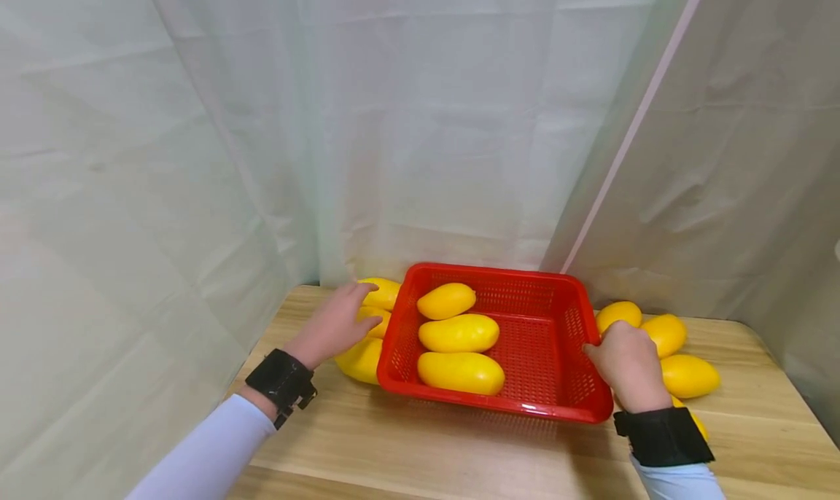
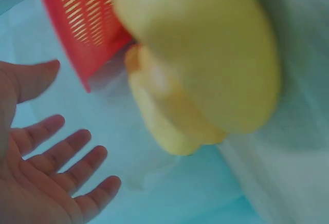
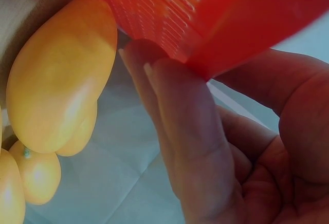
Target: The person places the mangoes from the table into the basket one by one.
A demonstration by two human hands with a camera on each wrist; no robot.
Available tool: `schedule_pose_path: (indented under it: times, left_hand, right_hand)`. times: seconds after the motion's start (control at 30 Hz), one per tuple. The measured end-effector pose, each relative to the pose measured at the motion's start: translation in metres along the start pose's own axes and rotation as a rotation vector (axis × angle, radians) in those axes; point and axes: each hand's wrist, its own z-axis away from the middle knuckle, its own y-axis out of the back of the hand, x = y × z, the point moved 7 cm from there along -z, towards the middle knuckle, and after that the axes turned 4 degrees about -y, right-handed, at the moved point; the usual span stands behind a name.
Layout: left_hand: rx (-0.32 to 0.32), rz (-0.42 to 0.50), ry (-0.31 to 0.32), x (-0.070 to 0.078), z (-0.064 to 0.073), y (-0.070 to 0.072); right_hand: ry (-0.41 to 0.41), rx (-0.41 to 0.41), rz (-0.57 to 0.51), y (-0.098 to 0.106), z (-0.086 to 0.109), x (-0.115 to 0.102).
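A red plastic basket (image 1: 525, 354) with perforated walls stands in the middle of the wooden table, with three yellow mangoes (image 1: 461, 373) lying in its left half. My right hand (image 1: 630, 365) grips the basket's right rim; in the right wrist view the fingers (image 3: 187, 106) are under the red rim (image 3: 226, 54) and the thumb is on its other side. Left of the basket, my left hand (image 1: 335, 323) hovers with spread fingers, holding nothing. Beside it lie three more mangoes (image 1: 361, 360), partly hidden by the hand and basket. The left wrist view shows its palm (image 2: 31, 183) apart from the mangoes (image 2: 205, 54).
To the right of the basket, several mangoes (image 1: 689, 376) lie close around my right hand, one partly covered by the wrist strap (image 1: 666, 438). Pale cloth curtains (image 1: 446, 157) hang behind and beside the table (image 1: 367, 442).
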Motion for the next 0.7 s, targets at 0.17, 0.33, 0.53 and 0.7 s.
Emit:
schedule_pose_path:
  times: [0.17,0.33,0.53,0.7]
  left_hand:
    - [-0.040,-0.008,-0.039,-0.006,0.019,-0.020]
    - [-0.066,-0.008,-0.040,-0.010,0.032,-0.034]
    - [-0.105,-0.011,-0.007,-0.012,0.040,-0.042]
    - [-0.131,-0.001,0.006,-0.014,0.044,-0.049]
  right_hand:
    - [-0.005,-0.004,0.005,0.001,0.000,-0.001]
    - [0.000,0.002,0.017,0.002,-0.001,-0.001]
    - [0.002,0.005,0.032,0.001,-0.001,-0.001]
    - [-0.002,0.007,0.043,0.000,-0.001,0.000]
